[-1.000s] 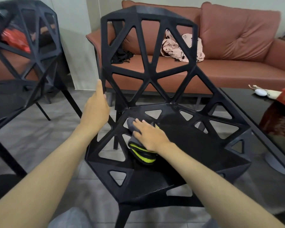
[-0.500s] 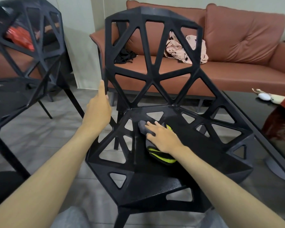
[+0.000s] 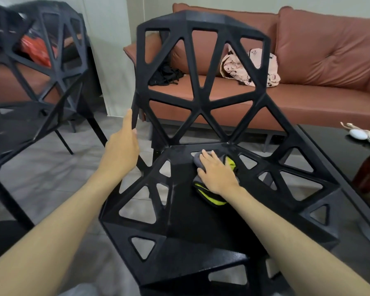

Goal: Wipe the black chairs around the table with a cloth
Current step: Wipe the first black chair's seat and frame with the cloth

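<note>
Since a second ago the cloth [image 3: 209, 194] has slid right and farther back on the near black chair [image 3: 201, 107]'s seat. Right hand [image 3: 217, 173] presses it with straight fingers; left hand [image 3: 122, 150] grips the backrest's left edge. Keep firm, overlapping strokes around the cut-outs.

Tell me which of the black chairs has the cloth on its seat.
The middle chair facing the person: the right hand presses the cloth on its seat. The chair at the left has none.
</note>
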`<act>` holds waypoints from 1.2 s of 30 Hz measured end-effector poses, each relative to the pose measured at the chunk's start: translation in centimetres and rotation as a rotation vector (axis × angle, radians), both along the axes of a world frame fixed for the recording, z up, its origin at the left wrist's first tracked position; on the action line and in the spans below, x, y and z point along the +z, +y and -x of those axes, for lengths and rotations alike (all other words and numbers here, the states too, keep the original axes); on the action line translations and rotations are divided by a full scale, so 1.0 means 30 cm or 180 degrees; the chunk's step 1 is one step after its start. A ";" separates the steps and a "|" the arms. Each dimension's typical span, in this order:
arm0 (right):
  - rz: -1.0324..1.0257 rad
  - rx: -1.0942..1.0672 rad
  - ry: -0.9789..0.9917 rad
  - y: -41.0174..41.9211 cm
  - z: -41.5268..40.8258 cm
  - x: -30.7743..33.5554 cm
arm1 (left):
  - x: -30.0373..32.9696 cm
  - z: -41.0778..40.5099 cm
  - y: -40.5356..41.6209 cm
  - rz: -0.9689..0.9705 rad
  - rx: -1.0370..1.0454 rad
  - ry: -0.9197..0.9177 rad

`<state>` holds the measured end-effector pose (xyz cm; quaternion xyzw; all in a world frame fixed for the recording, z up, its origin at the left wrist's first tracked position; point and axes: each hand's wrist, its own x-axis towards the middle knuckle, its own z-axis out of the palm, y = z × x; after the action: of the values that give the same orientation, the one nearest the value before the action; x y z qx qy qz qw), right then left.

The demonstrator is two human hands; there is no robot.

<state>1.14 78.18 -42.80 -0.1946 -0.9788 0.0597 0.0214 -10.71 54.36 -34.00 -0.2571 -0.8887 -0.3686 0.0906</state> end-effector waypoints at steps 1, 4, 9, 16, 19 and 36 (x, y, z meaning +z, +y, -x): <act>0.0009 0.0005 -0.0008 0.023 -0.009 0.001 | 0.000 -0.001 -0.001 0.0004 -0.0015 0.0013; -0.0066 -0.0265 0.0181 0.115 -0.022 -0.007 | -0.001 0.005 -0.001 0.0008 -0.0025 0.0036; -0.0354 -0.0863 0.0490 0.224 0.046 -0.026 | 0.007 -0.007 -0.004 0.0002 -0.0035 -0.0035; -0.0699 -0.0721 0.1094 0.190 0.059 -0.045 | 0.019 -0.021 0.001 0.0056 0.0053 -0.0068; -0.0813 0.0077 0.0899 0.145 0.063 -0.038 | 0.021 -0.023 -0.006 0.0048 0.0064 -0.0129; -0.0139 0.0018 0.1255 -0.160 0.252 -0.016 | 0.025 -0.031 0.004 0.0215 0.0197 -0.0046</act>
<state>-6.43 73.38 -43.27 -0.1759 -0.9573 0.0755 0.2168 -9.78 54.48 -33.26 -0.2298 -0.9088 -0.3372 0.0867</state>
